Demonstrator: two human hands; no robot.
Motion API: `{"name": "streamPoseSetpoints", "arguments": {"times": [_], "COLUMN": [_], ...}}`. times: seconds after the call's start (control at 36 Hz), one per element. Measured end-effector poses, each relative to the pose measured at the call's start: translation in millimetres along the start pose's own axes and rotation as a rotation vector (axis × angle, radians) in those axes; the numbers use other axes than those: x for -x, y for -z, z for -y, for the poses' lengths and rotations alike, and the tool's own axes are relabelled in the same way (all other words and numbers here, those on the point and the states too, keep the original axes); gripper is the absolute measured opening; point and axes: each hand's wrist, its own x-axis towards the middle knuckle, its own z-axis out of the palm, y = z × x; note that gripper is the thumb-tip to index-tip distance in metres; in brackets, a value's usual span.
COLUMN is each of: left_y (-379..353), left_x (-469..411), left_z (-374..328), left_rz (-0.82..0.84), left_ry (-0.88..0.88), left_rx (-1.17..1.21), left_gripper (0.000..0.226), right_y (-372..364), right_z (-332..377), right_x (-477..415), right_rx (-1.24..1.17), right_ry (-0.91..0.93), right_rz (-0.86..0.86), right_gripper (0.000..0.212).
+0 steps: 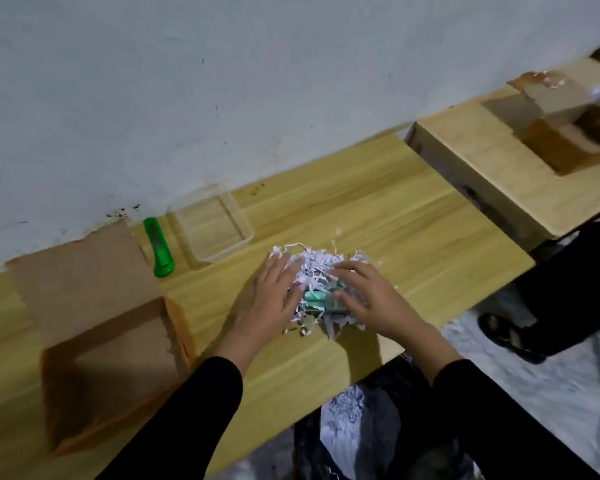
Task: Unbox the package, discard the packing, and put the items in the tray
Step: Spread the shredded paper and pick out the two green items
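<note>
Pale plaster wall backs a light wooden table [378, 209] in the head view. On it a heap of shredded paper [314, 268] lies between both hands. The left hand [274, 299] rests flat, fingers spread, against the heap's left side; the right hand [368, 299] cups it from the right, fingers loosely curled, gripping nothing clearly. A teal item [317, 297] shows between them, long axis running left to right, nearest the right fingertips. The clear tray [246, 233] sits beyond, up-left, nearer the left hand.

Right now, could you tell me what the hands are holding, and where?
Both hands, left hand and right hand, cup the shredded paper pile from its sides; no firm grip is visible.
</note>
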Motion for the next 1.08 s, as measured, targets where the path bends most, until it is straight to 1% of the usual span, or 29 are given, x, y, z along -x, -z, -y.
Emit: {"name": "streamPoseSetpoints", "arguments": {"times": [0.03,0.08,0.14,0.22,0.25,0.31,0.36,0.39,0.42,0.44,0.47,0.5,0.53,0.58,0.61,0.64,0.67,0.72,0.81,0.89,0.94,0.97,1.03,1.08], "left_y": [-3.0,-5.1,-2.8,6.2,9.2,13.5,15.4,16.0,16.7,17.4,17.5,16.9,14.9,5.4,-0.4,-6.3,-10.2,-12.0,-7.7,-5.2,-5.6,-5.0,-1.0,3.3], "left_x": [-4.4,-12.0,-17.3,-16.4,-15.1,-12.1,-8.3,-5.3,-2.4,0.4,2.5,3.9,4.6,2.8,0.8,-1.8,-4.7,-10.1,-13.9,-12.3,-9.7,-8.1,-3.4,0.4], "left_z": [0.6,2.1,6.3,7.1,6.5,5.5,4.5,2.2,-1.7,-6.7,-12.9,-18.9,-24.0,-24.8,-20.8,-14.0,-7.5,4.8,21.6,31.1,30.3,27.1,14.7,-0.7], "left_rz": [0.070,0.156,0.143,0.036,-0.005,-0.091,-0.221,-0.303,-0.395,-0.484,-0.527,-0.503,-0.425,-0.187,-0.092,-0.024,0.017,0.051,0.019,-0.010,-0.077,-0.137,-0.292,-0.404], "left_ry": [-0.025,0.058,0.169,0.227,0.274,0.423,0.562,0.595,0.596,0.549,0.474,0.381,0.275,0.091,0.037,0.015,0.023,0.081,0.151,0.200,0.207,0.214,0.228,0.181], "left_rx": [-0.007,0.064,0.188,0.205,0.218,0.230,0.230,0.235,0.251,0.259,0.257,0.259,0.286,0.319,0.264,0.185,0.127,0.086,0.089,0.080,0.087,0.090,0.123,0.179], "left_gripper": [0.049,0.047,0.045,0.038,0.035,0.030,0.027,0.025,0.022,0.019,0.017,0.017,0.019,0.027,0.033,0.039,0.042,0.045,0.042,0.042,0.039,0.037,0.032,0.031], "right_y": [-5.3,-11.4,-9.5,0.8,4.9,12.0,17.4,19.2,19.2,18.1,14.9,10.6,5.4,-7.0,-13.2,-17.2,-18.8,-17.3,-12.5,-7.2,-3.2,-1.7,0.0,-0.2], "right_z": [1.6,-0.4,-7.0,-20.5,-24.9,-32.6,-33.9,-30.7,-26.2,-19.4,-12.6,-4.9,2.0,7.5,5.5,2.7,-0.5,-8.0,-17.6,-26.1,-29.7,-30.8,-29.3,-20.9], "right_x": [-5.4,-13.1,-16.9,-16.6,-15.6,-13.5,-11.5,-11.6,-12.2,-13.4,-15.5,-17.8,-20.7,-27.9,-31.8,-34.8,-36.9,-38.8,-39.7,-37.4,-32.5,-30.0,-26.1,-24.9], "right_rx": [0.010,-0.014,-0.073,-0.081,-0.090,-0.074,-0.042,-0.039,-0.048,-0.062,-0.080,-0.098,-0.097,-0.050,-0.030,-0.023,-0.026,-0.047,-0.051,-0.101,-0.115,-0.093,-0.058,-0.110], "right_ry": [0.025,0.000,-0.058,-0.162,-0.216,-0.299,-0.321,-0.307,-0.278,-0.232,-0.180,-0.123,-0.054,0.084,0.111,0.093,0.050,-0.026,-0.070,-0.162,-0.225,-0.235,-0.225,-0.198], "right_rz": [0.044,0.083,0.063,-0.008,-0.037,-0.111,-0.204,-0.246,-0.271,-0.272,-0.246,-0.191,-0.121,0.003,0.039,0.056,0.054,0.048,0.052,-0.023,-0.060,-0.082,-0.145,-0.203], "right_gripper": [0.038,0.038,0.035,0.032,0.031,0.025,0.021,0.020,0.019,0.019,0.020,0.021,0.023,0.030,0.032,0.033,0.034,0.035,0.035,0.034,0.034,0.034,0.032,0.032]}}
